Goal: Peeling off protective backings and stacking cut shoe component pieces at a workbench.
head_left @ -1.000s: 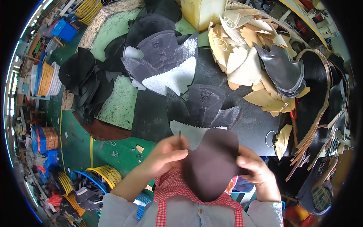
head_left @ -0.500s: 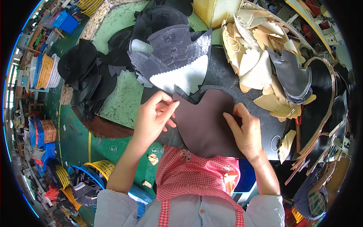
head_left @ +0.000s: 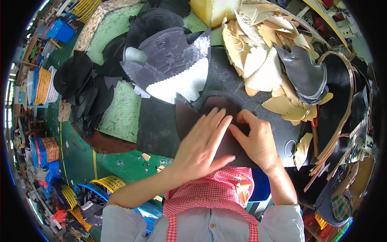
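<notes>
A dark brown, curved leather-like piece (head_left: pixel 185 120) lies at the front edge of the black work surface, just above my lap. My left hand (head_left: pixel 203 146) rests flat across it, fingers stretched out and holding nothing. At the piece's right edge, my right hand (head_left: pixel 258 140) is closed, with thumb and forefinger pinching the edge; the other fingers are curled and partly hidden. Much of the piece is covered by my hands. Just beyond it sits a stack of dark cut pieces (head_left: pixel 161 50) with a whitish, zigzag-edged piece (head_left: pixel 181 78) on its near side.
Black curved pieces (head_left: pixel 94 92) pile up at the left on the green table top (head_left: pixel 121 117). At the right is a heap of cream and tan zigzag-edged pieces (head_left: pixel 262 64), topped by glossy black ones (head_left: pixel 304 72). A yellowish block (head_left: pixel 213 12) stands behind. Baskets (head_left: pixel 109 183) sit on the floor.
My left hand has moved right from beside the brown piece and now lies flat on it. My right hand keeps its pinch at the edge. The view has shifted slightly.
</notes>
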Available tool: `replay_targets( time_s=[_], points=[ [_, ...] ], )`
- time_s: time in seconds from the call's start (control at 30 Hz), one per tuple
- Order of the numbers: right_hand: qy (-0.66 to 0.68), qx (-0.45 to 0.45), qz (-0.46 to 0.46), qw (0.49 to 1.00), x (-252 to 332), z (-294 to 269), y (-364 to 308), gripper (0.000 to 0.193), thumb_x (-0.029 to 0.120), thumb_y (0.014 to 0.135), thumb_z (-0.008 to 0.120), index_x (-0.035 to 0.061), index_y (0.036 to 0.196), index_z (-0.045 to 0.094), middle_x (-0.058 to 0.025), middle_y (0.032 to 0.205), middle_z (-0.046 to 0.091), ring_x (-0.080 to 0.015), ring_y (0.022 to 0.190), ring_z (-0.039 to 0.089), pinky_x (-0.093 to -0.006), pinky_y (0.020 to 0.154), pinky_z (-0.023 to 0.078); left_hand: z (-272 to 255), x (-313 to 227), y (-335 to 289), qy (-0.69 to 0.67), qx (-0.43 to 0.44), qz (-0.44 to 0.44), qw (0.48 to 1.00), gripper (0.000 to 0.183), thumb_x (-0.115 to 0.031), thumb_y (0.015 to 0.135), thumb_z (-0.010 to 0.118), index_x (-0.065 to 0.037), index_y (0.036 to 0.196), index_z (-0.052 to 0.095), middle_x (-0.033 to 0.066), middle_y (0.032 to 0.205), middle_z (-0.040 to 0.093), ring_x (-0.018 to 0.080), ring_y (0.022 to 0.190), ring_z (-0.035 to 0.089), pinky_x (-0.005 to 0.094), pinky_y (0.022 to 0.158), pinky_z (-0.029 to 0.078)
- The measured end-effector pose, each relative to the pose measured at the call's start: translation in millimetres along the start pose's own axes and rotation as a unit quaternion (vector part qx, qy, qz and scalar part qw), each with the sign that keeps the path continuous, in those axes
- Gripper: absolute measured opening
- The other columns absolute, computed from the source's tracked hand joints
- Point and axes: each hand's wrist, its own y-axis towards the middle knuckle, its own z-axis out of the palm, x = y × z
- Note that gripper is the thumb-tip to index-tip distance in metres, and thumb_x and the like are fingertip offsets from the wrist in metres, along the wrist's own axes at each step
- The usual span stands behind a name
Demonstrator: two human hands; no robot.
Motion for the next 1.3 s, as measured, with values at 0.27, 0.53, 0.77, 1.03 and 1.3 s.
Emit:
replay_targets(
  time_s=[0.27, 0.53, 0.77, 1.03, 1.3],
  points=[
    [0.109, -0.012, 0.179, 0.978, -35, -28, -23, 0.026, 0.016, 0.081, 0.08, 0.0027, 0.082, 0.058, -0.0074, 0.06, 0.055, -0.0147, 0.052, 0.055, -0.0306, 0.053, 0.046, 7, 2, -8, 0.163, 0.15, 0.096, 0.97, 0.065, -0.068, 0.089, 0.049, -0.037, 0.146, 0.049, 0.0102, 0.161, 0.029, 0.0555, 0.144, 0.02, 0.0708, 0.113, 0.019],
    [-0.101, 0.042, -0.198, 0.974, -12, 9, -61, 0.08, 0.048, 0.081, 0.072, 0.0021, 0.141, 0.046, -0.0184, 0.146, 0.045, -0.034, 0.136, 0.042, -0.0494, 0.116, 0.029, -7, 19, 23, 0.254, 0.124, 0.056, 0.957, 0.083, -0.044, 0.087, 0.06, 0.005, 0.15, 0.034, 0.0224, 0.158, 0.03, 0.0367, 0.149, 0.026, 0.0505, 0.121, 0.02],
    [-0.132, 0.055, -0.228, 0.963, -17, -1, -47, 0.093, 0.055, 0.085, 0.064, -0.0026, 0.151, 0.033, -0.0214, 0.158, 0.031, -0.032, 0.149, 0.026, -0.0519, 0.123, 0.013, -6, 32, 14, 0.212, 0.058, 0.012, 0.975, 0.079, -0.038, 0.095, 0.051, 0.01, 0.152, 0.023, 0.0292, 0.158, 0.025, 0.0416, 0.149, 0.024, 0.0521, 0.121, 0.016],
    [-0.155, -0.045, -0.195, 0.967, -23, -1, -27, 0.069, 0.027, 0.078, 0.075, 0.0019, 0.138, 0.051, -0.0158, 0.153, 0.041, -0.0307, 0.131, 0.045, -0.046, 0.108, 0.033, -80, 59, 23, 0.187, -0.078, 0.098, 0.974, 0.071, 0.007, 0.073, 0.048, -0.004, 0.142, 0.051, 0.0155, 0.149, 0.046, 0.0395, 0.145, 0.035, 0.0565, 0.119, 0.022],
    [-0.116, 0.011, -0.232, 0.966, -19, 16, -13, 0.077, 0.034, 0.085, 0.072, 0.0024, 0.147, 0.039, -0.0143, 0.157, 0.035, -0.0308, 0.145, 0.033, -0.0494, 0.12, 0.024, -125, 90, 58, 0.313, 0.115, 0.045, 0.942, 0.088, -0.011, 0.067, 0.08, -0.018, 0.148, 0.046, 0.0083, 0.16, 0.032, 0.033, 0.15, 0.024, 0.0531, 0.121, 0.018]
  ],
)
